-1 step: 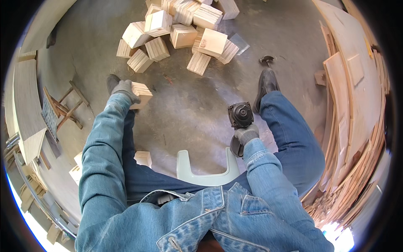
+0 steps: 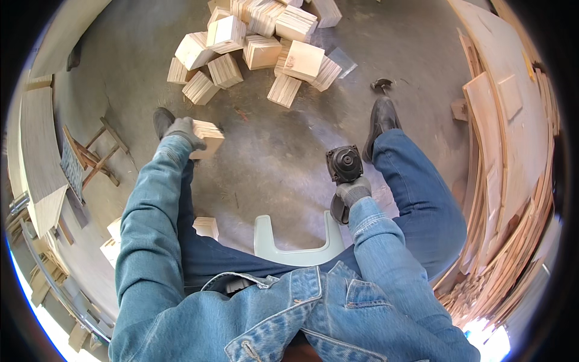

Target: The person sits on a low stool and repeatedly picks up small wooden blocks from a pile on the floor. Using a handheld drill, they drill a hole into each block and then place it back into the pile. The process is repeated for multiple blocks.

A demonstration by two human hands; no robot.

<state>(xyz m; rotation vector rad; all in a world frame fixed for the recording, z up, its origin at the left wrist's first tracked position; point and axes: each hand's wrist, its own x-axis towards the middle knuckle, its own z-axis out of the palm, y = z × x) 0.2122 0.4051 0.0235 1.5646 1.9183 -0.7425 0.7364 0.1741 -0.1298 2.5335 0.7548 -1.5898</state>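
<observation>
My left hand [image 2: 185, 131], in a grey glove, is closed on the side of a block of layered plywood [image 2: 208, 140], held out near my left shoe. Part of the block is hidden by the hand. My gloved right hand [image 2: 353, 192] is wrapped round the handle of a black nail gun [image 2: 345, 164] between my knees, its round cap facing up. The gun's lower end is out of sight. Farther off on the floor lies a loose heap of similar plywood blocks [image 2: 262, 52].
A pale plastic stool [image 2: 289, 258] is under me. A hammer [image 2: 381, 84] lies beyond my right shoe. Wood sheets [image 2: 512, 139] lean along the right side. A small wooden frame [image 2: 93, 154] stands at the left. Another block [image 2: 206, 227] sits by my left thigh.
My left hand and the plywood block have shifted slightly to the right, and the block has turned a little. The right hand with the nail gun stays almost in place.
</observation>
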